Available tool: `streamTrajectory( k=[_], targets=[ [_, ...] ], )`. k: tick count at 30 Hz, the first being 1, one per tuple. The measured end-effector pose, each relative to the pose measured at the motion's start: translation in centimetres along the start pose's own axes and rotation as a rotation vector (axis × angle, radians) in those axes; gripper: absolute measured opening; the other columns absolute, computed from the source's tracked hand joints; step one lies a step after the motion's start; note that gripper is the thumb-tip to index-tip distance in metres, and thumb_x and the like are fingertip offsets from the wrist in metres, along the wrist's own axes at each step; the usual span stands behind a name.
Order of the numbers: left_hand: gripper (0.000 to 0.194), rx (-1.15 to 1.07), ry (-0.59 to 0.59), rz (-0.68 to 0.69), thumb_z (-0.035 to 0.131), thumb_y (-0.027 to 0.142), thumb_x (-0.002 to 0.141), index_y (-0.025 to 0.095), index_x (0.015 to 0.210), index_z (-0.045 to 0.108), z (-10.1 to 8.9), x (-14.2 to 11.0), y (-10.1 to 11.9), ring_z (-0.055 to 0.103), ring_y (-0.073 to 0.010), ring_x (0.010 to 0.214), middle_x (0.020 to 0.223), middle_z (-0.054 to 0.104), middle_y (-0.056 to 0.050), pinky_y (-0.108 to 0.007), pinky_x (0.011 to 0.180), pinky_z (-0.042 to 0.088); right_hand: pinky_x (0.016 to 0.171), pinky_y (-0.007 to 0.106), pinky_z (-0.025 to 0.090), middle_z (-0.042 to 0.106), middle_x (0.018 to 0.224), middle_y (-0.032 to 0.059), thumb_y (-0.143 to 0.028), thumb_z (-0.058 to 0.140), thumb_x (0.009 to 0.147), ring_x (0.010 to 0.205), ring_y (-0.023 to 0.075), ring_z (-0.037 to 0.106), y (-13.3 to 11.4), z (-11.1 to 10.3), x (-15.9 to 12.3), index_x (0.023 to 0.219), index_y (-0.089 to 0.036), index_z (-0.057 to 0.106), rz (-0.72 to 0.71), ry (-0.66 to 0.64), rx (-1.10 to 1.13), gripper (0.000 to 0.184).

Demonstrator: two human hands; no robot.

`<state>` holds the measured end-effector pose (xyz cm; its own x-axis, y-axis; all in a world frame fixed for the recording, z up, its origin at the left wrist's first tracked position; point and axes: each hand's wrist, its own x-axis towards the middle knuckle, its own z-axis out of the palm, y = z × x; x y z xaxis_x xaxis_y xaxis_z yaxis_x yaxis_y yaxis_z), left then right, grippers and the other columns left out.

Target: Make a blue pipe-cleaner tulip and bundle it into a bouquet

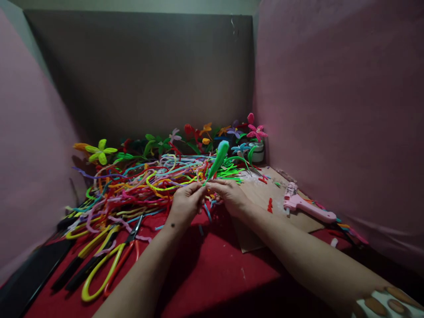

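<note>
A green fuzzy pipe-cleaner leaf (pixel 218 161), long and rounded at its pale tip, rises upright between my two hands. My left hand (pixel 188 202) pinches its thin lower end from the left. From the right, the fingers of my right hand (pixel 229 194) close on the same thin end, thumb and fingertips meeting those of the left. Just behind the hands spreads a heap of pipe cleaners (pixel 132 185) in many colours, with bright green ones (pixel 235 173) lying to the right of the leaf. The exact grip of the fingertips is partly hidden.
Scissors (pixel 112 265) and black-and-yellow-handled pliers (pixel 86 256) lie front left on the red cloth (pixel 212 274). A pink glue gun (pixel 304 206) rests on cardboard (pixel 255 194) at right, near red scraps (pixel 270 205). Pipe-cleaner flowers (pixel 101 152) and a small pot (pixel 256 151) line the back.
</note>
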<state>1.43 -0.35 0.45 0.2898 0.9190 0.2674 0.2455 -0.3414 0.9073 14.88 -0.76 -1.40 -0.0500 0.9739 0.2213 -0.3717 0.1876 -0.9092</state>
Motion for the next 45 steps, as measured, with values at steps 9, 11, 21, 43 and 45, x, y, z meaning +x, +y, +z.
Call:
streamTrajectory(
  k=[9,11,21,43,45],
  targets=[
    [0.012,-0.832,-0.359,-0.274,0.058,0.025,0.077,0.014,0.074,0.052,-0.5,0.0,0.2,0.020,0.0014,0.026,0.045,0.038,0.010,-0.011,0.029,0.020,0.048,0.022,0.025,0.054,0.059,-0.0013,-0.025,0.065,0.065,0.052,0.0066,0.040,-1.3,0.2,0.0,0.068,-0.013,0.066,0.004,-0.209,0.141,0.012],
    [0.010,-0.843,-0.393,-0.298,0.057,0.022,0.078,0.013,0.075,0.053,-0.6,0.0,0.1,0.018,0.0020,0.026,0.045,0.037,0.010,-0.010,0.029,0.019,0.048,0.022,0.025,0.053,0.057,-0.0015,-0.024,0.065,0.065,0.051,0.0067,0.041,-1.4,0.1,0.0,0.067,-0.013,0.065,0.031,-0.246,0.155,0.011],
    [0.015,0.145,0.114,0.170,0.057,0.024,0.073,0.017,0.060,0.054,0.6,-0.4,0.2,0.042,-0.0070,0.044,0.050,0.047,0.003,-0.019,0.045,0.031,0.051,0.021,0.033,0.059,0.063,-0.0008,-0.023,0.071,0.057,0.056,0.0085,0.048,-0.5,0.2,0.1,0.065,-0.013,0.066,0.005,0.051,0.098,0.013],
    [0.016,-0.734,-0.380,-0.190,0.053,0.028,0.080,0.013,0.074,0.054,-0.5,-0.3,0.9,0.018,0.0003,0.027,0.046,0.034,0.010,-0.014,0.029,0.026,0.053,0.022,0.031,0.059,0.066,0.0004,-0.025,0.064,0.067,0.056,0.0084,0.046,-1.3,-0.1,0.0,0.076,-0.015,0.068,-0.101,-0.195,0.084,0.014],
    [0.022,-0.460,-0.270,-0.104,0.053,0.032,0.080,0.015,0.067,0.053,-0.2,-0.4,1.1,0.027,-0.0023,0.030,0.046,0.039,0.007,-0.017,0.034,0.029,0.053,0.023,0.032,0.061,0.068,0.0015,-0.025,0.065,0.066,0.058,0.0094,0.047,-1.3,0.0,0.1,0.074,-0.015,0.068,-0.107,-0.118,0.049,0.014]
  ],
)
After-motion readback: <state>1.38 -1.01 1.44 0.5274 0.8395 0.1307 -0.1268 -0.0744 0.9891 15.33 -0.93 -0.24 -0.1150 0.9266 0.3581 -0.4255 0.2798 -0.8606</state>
